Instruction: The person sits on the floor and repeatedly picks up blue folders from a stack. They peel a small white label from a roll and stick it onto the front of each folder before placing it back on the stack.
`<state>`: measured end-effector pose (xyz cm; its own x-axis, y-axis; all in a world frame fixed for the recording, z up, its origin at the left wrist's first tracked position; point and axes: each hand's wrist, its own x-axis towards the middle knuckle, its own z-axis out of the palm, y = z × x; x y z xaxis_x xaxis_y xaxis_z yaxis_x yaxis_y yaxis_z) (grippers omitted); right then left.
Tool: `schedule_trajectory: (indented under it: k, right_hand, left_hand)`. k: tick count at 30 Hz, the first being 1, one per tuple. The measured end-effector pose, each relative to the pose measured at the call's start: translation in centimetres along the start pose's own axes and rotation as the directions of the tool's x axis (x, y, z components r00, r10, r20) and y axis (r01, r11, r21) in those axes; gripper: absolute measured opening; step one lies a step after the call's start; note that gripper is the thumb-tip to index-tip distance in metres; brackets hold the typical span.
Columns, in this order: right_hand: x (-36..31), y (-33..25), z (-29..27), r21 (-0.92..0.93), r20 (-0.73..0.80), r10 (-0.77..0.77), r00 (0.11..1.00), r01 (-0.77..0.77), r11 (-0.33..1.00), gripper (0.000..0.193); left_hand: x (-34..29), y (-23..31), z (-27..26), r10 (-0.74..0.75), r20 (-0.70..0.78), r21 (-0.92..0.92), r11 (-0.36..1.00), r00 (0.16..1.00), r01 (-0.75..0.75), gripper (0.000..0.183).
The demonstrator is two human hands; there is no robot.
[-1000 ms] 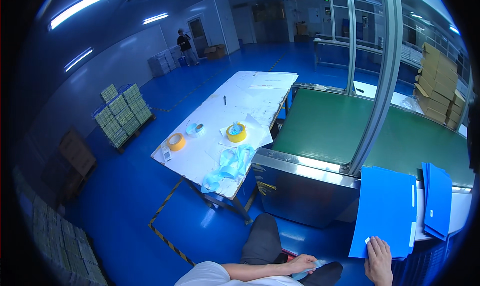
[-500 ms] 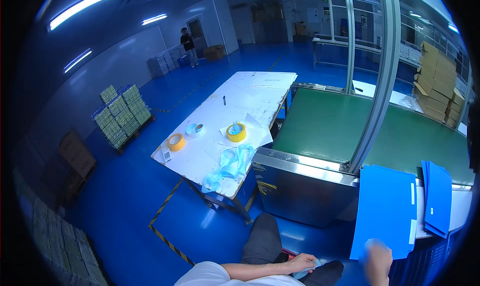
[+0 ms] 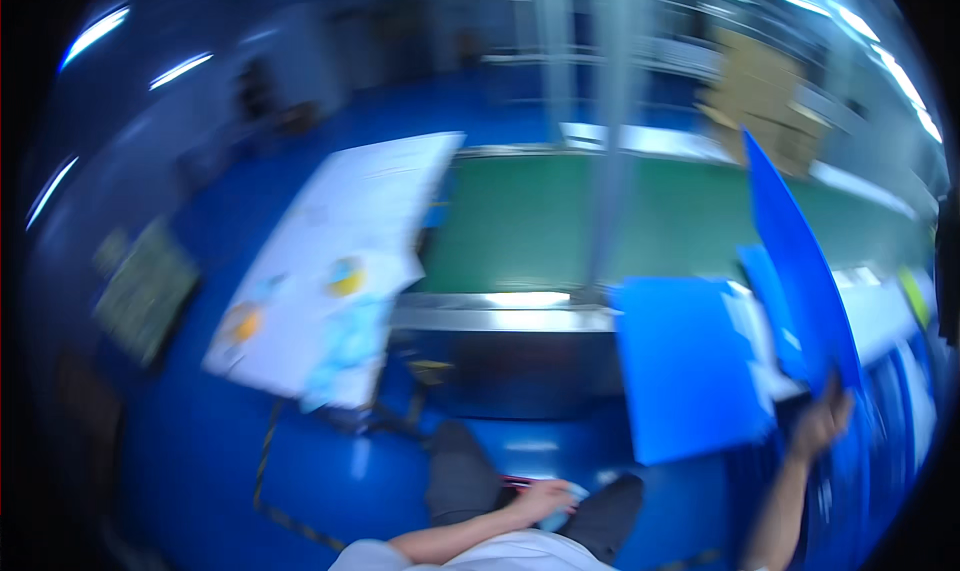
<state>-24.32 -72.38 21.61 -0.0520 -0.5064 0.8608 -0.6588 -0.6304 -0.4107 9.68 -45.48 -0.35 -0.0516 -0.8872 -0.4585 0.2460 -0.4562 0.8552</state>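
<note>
My right hand (image 3: 822,423), blurred by motion, grips the lower edge of a large blue sheet (image 3: 800,246) that stands nearly upright at the right. Left of it a pile of blue sheets (image 3: 685,366) lies flat, with white strips along its right edge. More blue sheets (image 3: 772,306) lie just behind the raised one and are partly covered by it. Over my lap my left hand (image 3: 545,499) is closed on a light-blue strip (image 3: 560,516), whose exact kind the blur hides.
A green conveyor belt (image 3: 515,226) with a metal frame runs ahead. A white table (image 3: 300,261) at the left bears tape rolls (image 3: 345,276) and tangled light-blue ribbon (image 3: 345,346). Cardboard boxes (image 3: 760,96) are stacked beyond the belt; a loaded pallet (image 3: 150,291) stands far left.
The view has turned right. My right hand has moved from the near edge of the flat pile to the right and now holds up a blue sheet. My left hand still holds the light-blue strip.
</note>
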Motion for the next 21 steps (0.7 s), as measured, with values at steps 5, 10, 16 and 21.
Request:
schedule_trajectory:
  k: [5, 10, 16, 21]
  right_hand:
    - [10.3, -2.4, 4.4, 0.135, -0.193, -0.141, 0.971, 0.169, 0.976, 0.028]
    - [12.1, 6.6, 4.5, -0.111, 0.062, -0.355, 0.933, 0.360, 0.926, 0.040]
    - [1.2, 22.3, 5.9, 0.012, 0.686, -0.134, 0.716, 0.172, 0.985, 0.057]
    - [0.2, 19.3, 8.1, -0.154, 0.460, 0.024, 0.888, 0.053, 0.987, 0.056]
  left_hand:
    - [-1.4, 0.3, -0.1, -0.062, -0.162, -0.128, 0.991, 0.985, 0.042, 0.022]
    - [-0.9, 0.7, 0.4, -0.072, -0.109, -0.068, 0.996, 0.991, 0.065, 0.023]
    - [0.7, -1.5, 0.1, 0.031, 0.023, -0.126, 0.992, 0.999, -0.028, 0.026]
    - [-0.5, -0.4, 0.0, -0.045, -0.013, -0.108, 0.993, 0.999, 0.043, 0.032]
